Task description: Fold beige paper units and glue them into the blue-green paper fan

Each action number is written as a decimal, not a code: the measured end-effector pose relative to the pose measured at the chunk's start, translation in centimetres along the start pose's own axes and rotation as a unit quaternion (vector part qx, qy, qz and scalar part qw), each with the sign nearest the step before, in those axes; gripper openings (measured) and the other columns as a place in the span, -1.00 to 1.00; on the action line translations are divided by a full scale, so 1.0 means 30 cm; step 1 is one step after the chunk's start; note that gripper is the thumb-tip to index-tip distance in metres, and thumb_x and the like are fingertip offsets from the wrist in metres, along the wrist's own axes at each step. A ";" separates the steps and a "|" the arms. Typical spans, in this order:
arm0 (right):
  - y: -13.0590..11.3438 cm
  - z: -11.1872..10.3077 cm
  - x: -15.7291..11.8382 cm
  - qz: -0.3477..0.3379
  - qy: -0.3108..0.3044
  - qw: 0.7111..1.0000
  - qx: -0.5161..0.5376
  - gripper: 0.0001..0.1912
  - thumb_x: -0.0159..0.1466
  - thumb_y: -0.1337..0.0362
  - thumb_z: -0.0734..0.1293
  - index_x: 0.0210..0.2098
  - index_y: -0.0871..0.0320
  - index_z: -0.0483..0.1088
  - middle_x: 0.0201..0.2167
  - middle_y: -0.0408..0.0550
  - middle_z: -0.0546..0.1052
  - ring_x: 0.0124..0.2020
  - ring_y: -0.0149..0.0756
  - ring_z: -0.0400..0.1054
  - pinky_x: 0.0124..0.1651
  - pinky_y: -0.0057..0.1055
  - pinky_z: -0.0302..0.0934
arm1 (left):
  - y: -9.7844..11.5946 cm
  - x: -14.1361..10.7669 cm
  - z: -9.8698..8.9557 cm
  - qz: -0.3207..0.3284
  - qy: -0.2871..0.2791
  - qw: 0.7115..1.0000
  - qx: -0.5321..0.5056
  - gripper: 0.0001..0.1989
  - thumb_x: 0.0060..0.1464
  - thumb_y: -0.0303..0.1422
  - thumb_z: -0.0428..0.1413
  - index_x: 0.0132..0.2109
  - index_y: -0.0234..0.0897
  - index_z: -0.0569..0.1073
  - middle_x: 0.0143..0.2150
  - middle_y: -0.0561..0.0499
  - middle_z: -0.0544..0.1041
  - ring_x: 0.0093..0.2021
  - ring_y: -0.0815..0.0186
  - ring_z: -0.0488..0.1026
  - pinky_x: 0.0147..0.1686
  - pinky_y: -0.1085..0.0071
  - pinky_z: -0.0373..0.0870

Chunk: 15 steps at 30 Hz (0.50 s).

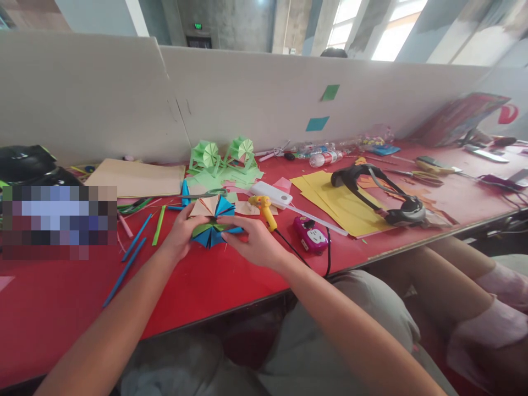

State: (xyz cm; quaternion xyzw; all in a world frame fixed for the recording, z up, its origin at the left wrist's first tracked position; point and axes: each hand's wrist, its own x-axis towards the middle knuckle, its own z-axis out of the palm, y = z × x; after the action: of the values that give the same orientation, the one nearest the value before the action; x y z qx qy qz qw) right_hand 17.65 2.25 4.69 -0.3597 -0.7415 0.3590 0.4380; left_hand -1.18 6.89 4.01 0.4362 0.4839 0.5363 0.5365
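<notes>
Between my hands, just above the red table, is a folded paper fan wheel (pixel 209 237) with blue, green and peach pleats. My left hand (pixel 184 234) grips its left edge, fingers partly hidden behind the paper. On the other side my right hand (pixel 249 237) pinches the wheel's right edge near a blue paper stick. Right behind the wheel lie grey-green scissors (pixel 210 193) and blue paper rolls (pixel 185 190). A yellow hot glue gun (pixel 266 212) rests to the right of my right hand, its black cord running toward the table's front edge.
Green paper wheel models (pixel 205 155) stand by the partition (pixel 103 99). Blue paper sticks (pixel 128 269) lie to the left. A purple power socket (pixel 311 235), yellow paper sheets (pixel 330 203) and a black headset-like strap (pixel 379 195) are to the right. A neighbour's legs (pixel 449 286) show at right.
</notes>
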 end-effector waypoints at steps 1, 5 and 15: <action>-0.001 0.002 0.000 -0.002 0.002 1.000 0.003 -0.68 0.32 0.32 0.32 0.05 0.15 0.49 0.08 0.05 0.57 0.12 -0.18 0.48 0.13 -0.23 0.42 | 0.002 -0.001 0.003 0.000 0.006 1.000 -0.006 -0.51 -0.40 -0.31 0.37 -0.19 -0.27 0.53 -0.31 0.02 0.60 -0.30 0.19 0.49 -0.29 0.35 0.35; -0.015 -0.007 -0.006 -0.023 0.017 1.000 -0.006 -0.77 0.32 0.32 0.29 -0.05 0.16 0.46 -0.05 0.04 0.59 -0.02 -0.26 0.52 -0.01 -0.34 0.45 | 0.006 -0.002 0.002 0.013 0.015 1.000 -0.012 -0.47 -0.41 -0.31 0.40 -0.15 -0.24 0.55 -0.25 0.02 0.61 -0.23 0.18 0.50 -0.21 0.33 0.37; 0.068 -0.062 -0.019 0.151 -0.013 0.950 -0.274 -0.56 0.25 0.11 0.43 -0.02 0.23 0.31 -0.56 -0.11 0.43 -0.52 -0.20 0.39 -0.52 -0.37 0.13 | -0.017 0.033 -0.054 0.132 0.026 0.990 0.038 -0.49 -0.21 -0.24 0.38 -0.05 -0.24 0.52 -0.12 -0.01 0.60 -0.09 0.17 0.50 -0.09 0.36 0.35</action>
State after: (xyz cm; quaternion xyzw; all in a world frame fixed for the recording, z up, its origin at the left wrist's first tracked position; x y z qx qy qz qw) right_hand 19.99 3.16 3.39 -0.5690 -0.7539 0.2092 0.2532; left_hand -2.74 7.76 3.23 0.5023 0.4556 0.5946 0.4318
